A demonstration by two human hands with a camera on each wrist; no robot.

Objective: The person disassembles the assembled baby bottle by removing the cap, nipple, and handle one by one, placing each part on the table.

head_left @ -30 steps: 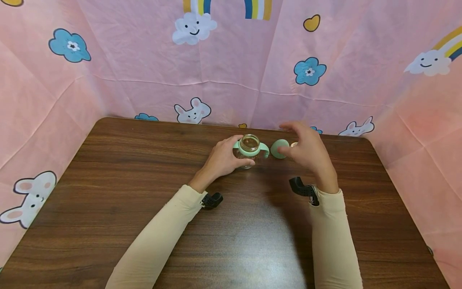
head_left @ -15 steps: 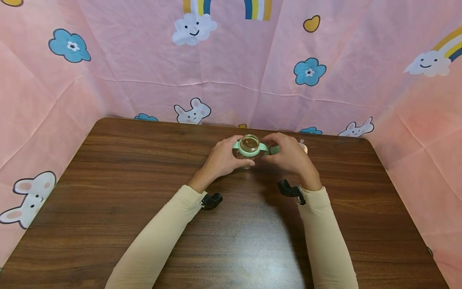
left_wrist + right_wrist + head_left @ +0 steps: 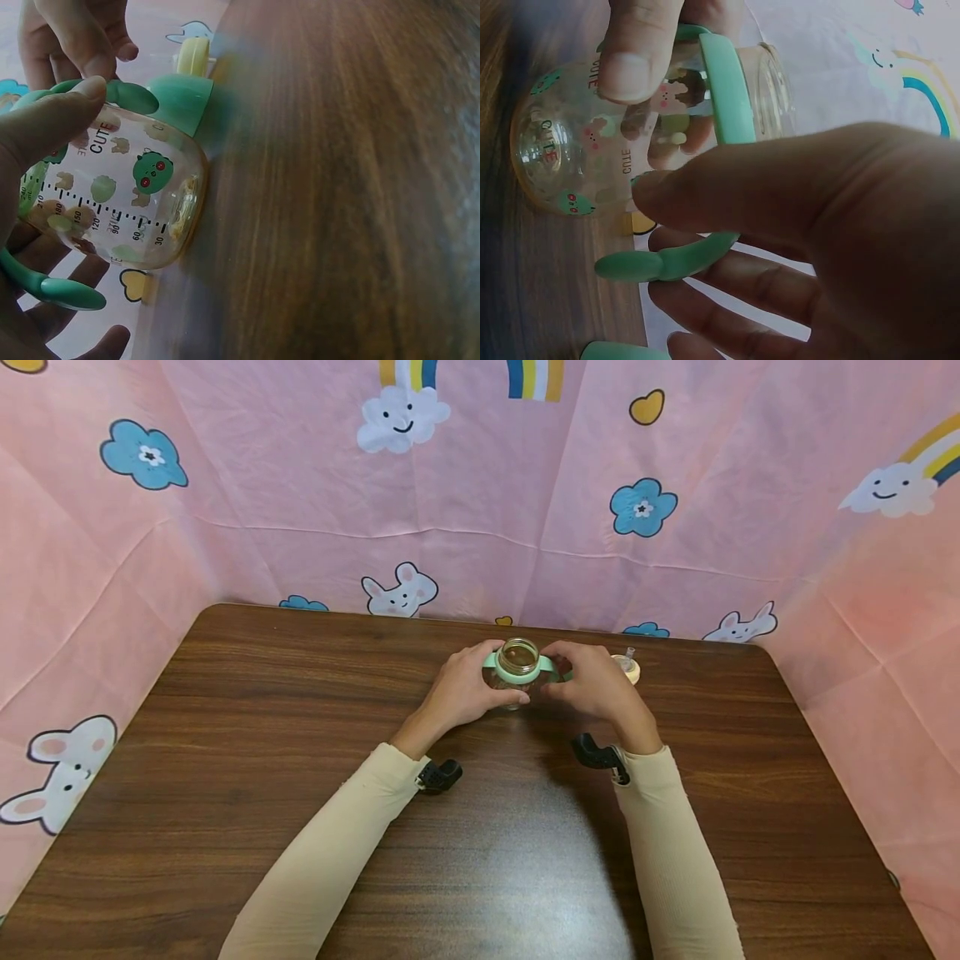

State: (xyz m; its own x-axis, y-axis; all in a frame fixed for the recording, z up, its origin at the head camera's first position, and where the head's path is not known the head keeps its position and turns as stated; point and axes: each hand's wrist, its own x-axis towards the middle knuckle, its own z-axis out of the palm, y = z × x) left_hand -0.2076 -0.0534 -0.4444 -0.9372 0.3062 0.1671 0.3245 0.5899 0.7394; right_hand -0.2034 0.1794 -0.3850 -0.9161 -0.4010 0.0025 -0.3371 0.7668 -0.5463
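A clear baby bottle [image 3: 519, 657] stands upright near the table's back edge, its threaded mouth uncovered. Around its neck runs a green handle ring [image 3: 726, 86] with two curved handles. My left hand [image 3: 463, 687] grips the bottle from the left, the thumb across its front. On the other side my right hand [image 3: 592, 683] curls round the right handle, thumb against the bottle and fingers behind it. Printed characters and a measuring scale [image 3: 109, 214] show on the bottle's wall. A green cap [image 3: 180, 101], mostly hidden by my right hand in the head view, stands close by.
Right of my right hand lies a cream collar with a clear teat [image 3: 628, 670]. The brown wooden table [image 3: 300, 735] ends just behind these things, against a pink printed cloth [image 3: 480, 560].
My right hand has moved left, from over the cap to the bottle's right handle, and closed in on it. The left hand and the bottle have stayed in place.
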